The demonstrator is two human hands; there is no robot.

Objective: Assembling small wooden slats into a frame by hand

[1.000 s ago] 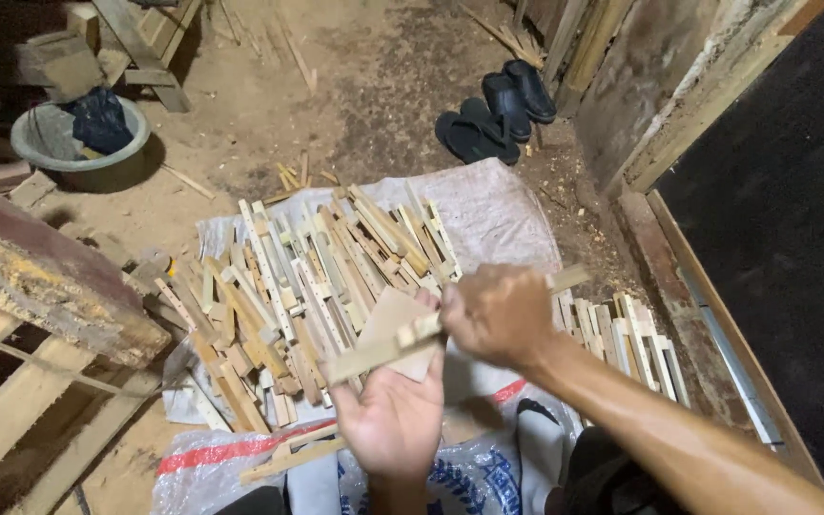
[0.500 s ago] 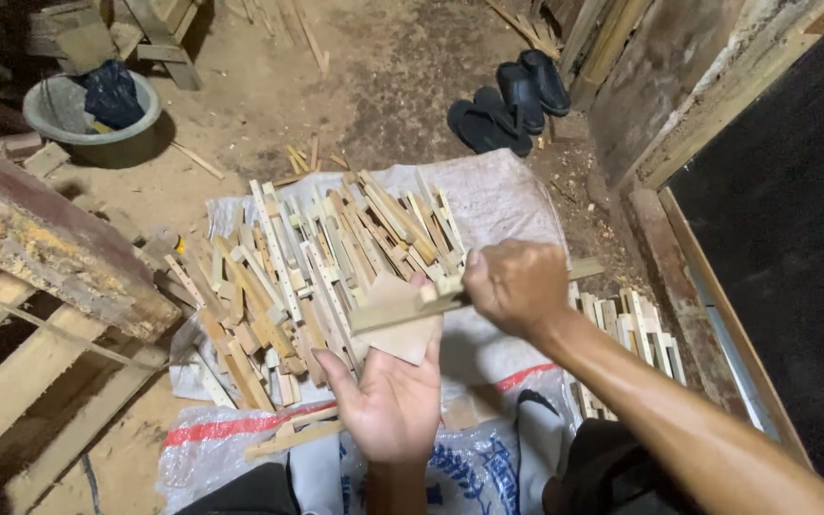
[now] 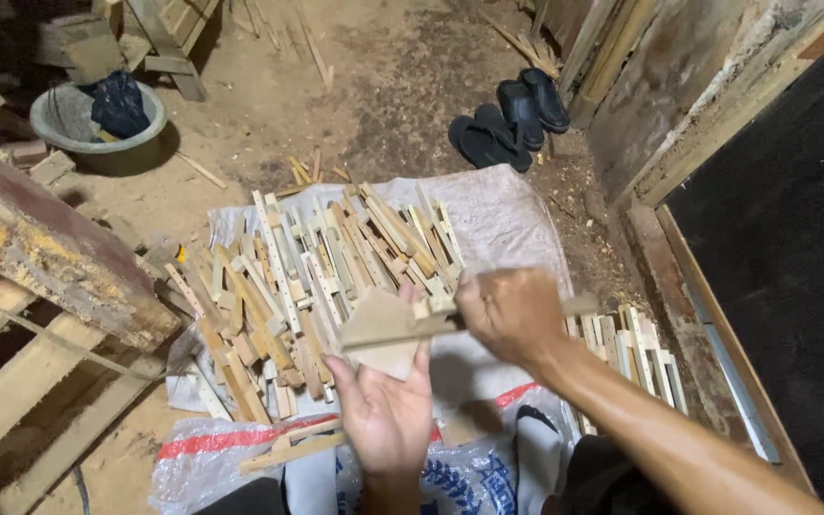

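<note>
Your left hand point(image 3: 388, 410) lies palm up, its fingers cupped around a folded piece of sandpaper point(image 3: 381, 334). Your right hand point(image 3: 512, 315) has its fingers closed around a thin wooden stick point(image 3: 436, 319), which lies across the sandpaper, touching it. Just beyond both hands, a heap of similar wooden sticks point(image 3: 307, 277) is spread on a white woven sack point(image 3: 512, 224) on the dirt floor.
</note>
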